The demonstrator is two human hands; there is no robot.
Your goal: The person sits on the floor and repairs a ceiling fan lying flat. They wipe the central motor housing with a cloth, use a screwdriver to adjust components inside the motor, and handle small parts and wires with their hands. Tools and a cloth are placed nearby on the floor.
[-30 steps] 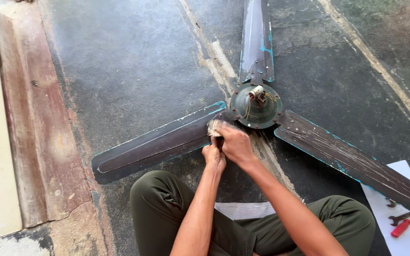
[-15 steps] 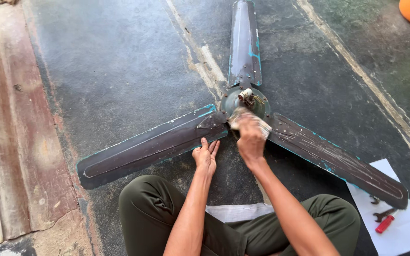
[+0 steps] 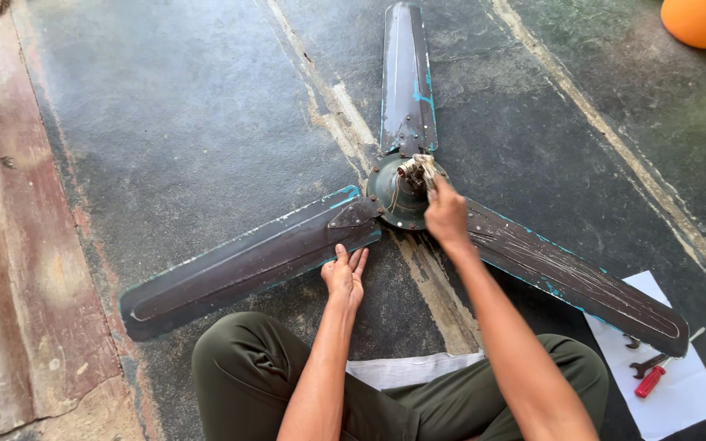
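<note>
Ceiling fan (image 3: 402, 196) flat on concrete floor (image 3: 206, 122), three blades spread. Left hand (image 3: 345, 273) released, fingers resting flat at edge of near-left blade (image 3: 247, 261). Right hand (image 3: 445, 214) clenched on rag (image 3: 423, 167) atop hub. Red-handled screwdriver (image 3: 649, 380) on white sheet (image 3: 680, 392), well apart.

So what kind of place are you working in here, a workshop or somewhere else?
Probably not a bench workshop: more likely an outdoor yard or porch floor. The ceiling fan lies flat on worn, stained concrete floor, the person sits on the ground, and a few hand tools rest on a white sheet.
</note>
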